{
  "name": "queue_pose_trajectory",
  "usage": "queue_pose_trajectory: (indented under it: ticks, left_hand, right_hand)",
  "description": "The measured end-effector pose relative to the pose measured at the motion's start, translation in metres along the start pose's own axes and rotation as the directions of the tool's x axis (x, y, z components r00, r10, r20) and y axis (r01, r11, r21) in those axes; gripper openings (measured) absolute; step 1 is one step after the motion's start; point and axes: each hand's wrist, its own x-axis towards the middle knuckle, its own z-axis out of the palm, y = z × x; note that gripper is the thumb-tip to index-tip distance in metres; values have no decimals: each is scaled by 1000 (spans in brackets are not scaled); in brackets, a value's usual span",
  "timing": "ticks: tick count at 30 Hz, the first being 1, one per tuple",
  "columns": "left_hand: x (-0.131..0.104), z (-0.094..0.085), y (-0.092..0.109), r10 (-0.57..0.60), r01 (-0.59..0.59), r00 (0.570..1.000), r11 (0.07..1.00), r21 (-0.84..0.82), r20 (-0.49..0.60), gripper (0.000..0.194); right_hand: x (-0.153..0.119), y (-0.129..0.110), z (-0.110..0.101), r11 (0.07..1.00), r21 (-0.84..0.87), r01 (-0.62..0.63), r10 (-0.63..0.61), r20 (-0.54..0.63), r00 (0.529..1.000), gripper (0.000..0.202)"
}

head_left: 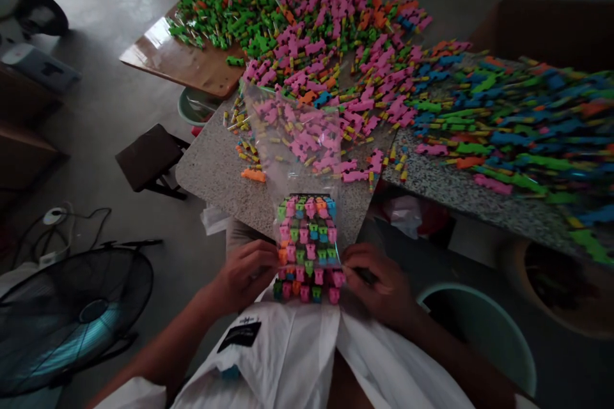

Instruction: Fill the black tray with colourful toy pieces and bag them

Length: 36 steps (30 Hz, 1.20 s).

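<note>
Close to my body, rows of small pink, green, blue and orange plastic toys (310,251) sit partly inside a clear plastic bag (297,140). The nearest rows stick out past the bag's edge. At the left side of that edge my left hand (252,273) is closed, its fingertips pinching the film. My right hand (377,278) grips the film at the right side in the same way. The bag's long far part lies over the granite tabletop (211,160) and over loose pink toys (311,140). Whatever backs the rows of toys is hidden.
Loose green toys (230,13) pile up on a brown wooden board (192,67). Mixed toys (508,134) cover the right-hand counter. On the floor are a black fan (91,310), a dark stool (148,156) and a pale green tub (522,348).
</note>
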Motion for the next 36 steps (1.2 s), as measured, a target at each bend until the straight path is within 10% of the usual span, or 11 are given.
queue_pose_trajectory:
  ticks: [7, 14, 25, 36]
  left_hand:
    - [-6, -10, 0, -115, 151, 980, 960, -237, 162, 13]
    - [-12, -10, -2, -68, 106, 978, 976, -192, 195, 20]
    - [-39, 13, -6, 63, -63, 998, 998, -12, 5, 18]
    - [-75, 42, 0, -26, 54, 965, 994, 98, -260, 21]
  right_hand:
    - [-10, -14, 1, 999, 6, -49, 49, -2, 999, 11]
    - [-31, -2, -3, 941, -281, 191, -168, 104, 980, 12]
    - [-35, 1, -1, 875, -384, 297, -268, 127, 955, 11]
    - [-23, 1, -7, 849, -340, 404, -358, 191, 914, 10]
